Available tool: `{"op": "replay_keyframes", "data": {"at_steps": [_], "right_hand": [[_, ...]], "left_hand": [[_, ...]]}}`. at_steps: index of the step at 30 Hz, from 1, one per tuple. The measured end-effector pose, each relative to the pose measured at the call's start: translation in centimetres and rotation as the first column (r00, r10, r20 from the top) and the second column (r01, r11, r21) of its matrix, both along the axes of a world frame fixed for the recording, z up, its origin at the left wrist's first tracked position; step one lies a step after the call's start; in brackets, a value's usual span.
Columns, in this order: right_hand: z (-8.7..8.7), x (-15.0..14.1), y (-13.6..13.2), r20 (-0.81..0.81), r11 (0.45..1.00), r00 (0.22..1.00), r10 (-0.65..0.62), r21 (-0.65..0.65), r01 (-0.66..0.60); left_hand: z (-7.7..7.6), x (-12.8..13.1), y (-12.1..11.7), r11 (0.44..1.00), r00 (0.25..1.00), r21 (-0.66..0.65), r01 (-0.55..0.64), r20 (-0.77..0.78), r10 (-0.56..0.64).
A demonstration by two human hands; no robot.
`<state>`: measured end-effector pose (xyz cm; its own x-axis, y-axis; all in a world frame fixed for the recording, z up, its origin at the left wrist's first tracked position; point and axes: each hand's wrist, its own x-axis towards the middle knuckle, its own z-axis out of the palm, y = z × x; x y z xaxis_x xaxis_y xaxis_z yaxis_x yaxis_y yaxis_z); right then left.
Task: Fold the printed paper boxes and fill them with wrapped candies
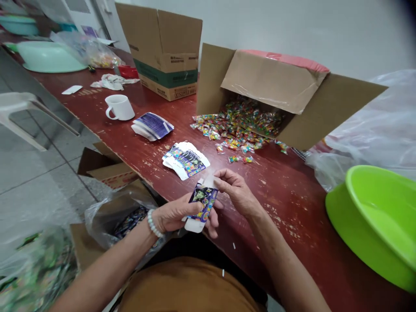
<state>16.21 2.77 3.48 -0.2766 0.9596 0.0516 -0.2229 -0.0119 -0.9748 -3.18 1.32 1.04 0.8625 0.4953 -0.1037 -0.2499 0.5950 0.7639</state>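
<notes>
Right, here we go, close in first: my left hand (pixel 173 216), bead bracelet (pixel 154 224) on the wrist, and my right hand (pixel 237 192) are together on a small printed carton (pixel 204 203), one with a purple and yellow face and a white end. It sits between the two hands, held up off the table. The left hand is clamped round its lower part, thumb lying across the printed face, while the right fingertips (pixel 221 174) pinch the white top end.

Just below the left forearm, a clear plastic bag (pixel 104 219) holds dark printed pieces, and it sags over a cardboard box flap (pixel 85 245). To the right of the right hand, there's the worn red-brown tabletop (pixel 286 208), and past that a lime-green plastic basin (pixel 373 216).

Straight ahead of the hands, a loose stack of flat printed cartons (pixel 186 160) lies on the table, very near. Further ahead of the right hand, a few wrapped sweets have spilled out of a big heap of sweets (pixel 237 125), which pours from a cardboard box (pixel 269 82) lying on its side. Ahead of the left hand sit a blue-and-white stack of cartons (pixel 152 126) and a white mug (pixel 119 107). Far up the table, an upright cardboard carton (pixel 165 56) stands beside a pale green basin (pixel 45 56).
</notes>
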Motion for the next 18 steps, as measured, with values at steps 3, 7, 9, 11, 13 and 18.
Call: {"op": "replay_keyframes", "data": {"at_steps": [3,7,9,11,13,18], "right_hand": [[-0.1,0.1,-0.5,-0.033,1.0,0.999,0.013,-0.001,-0.013],[-0.1,0.4,-0.9,-0.054,1.0,0.998,0.024,-0.009,-0.025],[-0.1,0.4,-1.3,-0.053,1.0,0.999,-0.001,-0.006,0.001],[-0.5,0.3,-1.9,-0.038,1.0,0.999,-0.017,-0.023,0.016],[-1.3,0.1,-2.5,-0.022,0.997,1.0,0.006,-0.074,-0.007],[-3.0,0.1,-3.6,-0.059,0.977,0.992,0.115,-0.174,-0.124]], "left_hand": [[-0.2,0.7,-0.8,0.999,1.0,-0.047,-0.008,0.021,0.009],[0.4,1.8,-1.8,0.992,0.984,0.029,-0.121,-0.127,0.124],[0.6,2.4,-2.2,0.969,0.942,0.123,-0.215,-0.234,0.239],[0.6,2.8,-2.4,0.934,0.883,0.216,-0.285,-0.319,0.344],[0.6,2.9,-2.3,0.912,0.857,0.267,-0.312,-0.335,0.391],[0.7,2.3,-1.7,0.994,0.988,0.059,-0.09,-0.123,0.097]]}}
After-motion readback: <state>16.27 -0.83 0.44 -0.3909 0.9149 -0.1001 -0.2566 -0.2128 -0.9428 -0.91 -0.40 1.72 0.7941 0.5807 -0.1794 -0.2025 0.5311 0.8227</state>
